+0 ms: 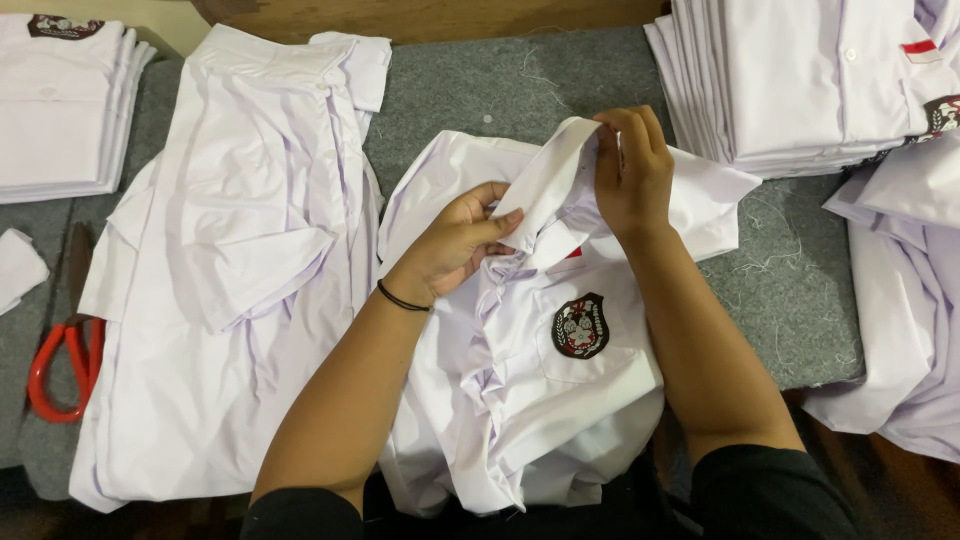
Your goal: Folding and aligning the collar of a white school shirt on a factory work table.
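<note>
Both hands are gripping a white shirt's collar (552, 185): the left hand (462, 235) is pinching it, the right hand (630, 170) is clasping its top. Red-handled scissors (62, 368) are lying nearby.

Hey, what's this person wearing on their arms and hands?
Both hands, left hand and right hand, are bare, with no gloves or rings visible. A thin black band circles the left wrist. Black sleeves cover the upper arms, leaving the forearms bare.
</note>
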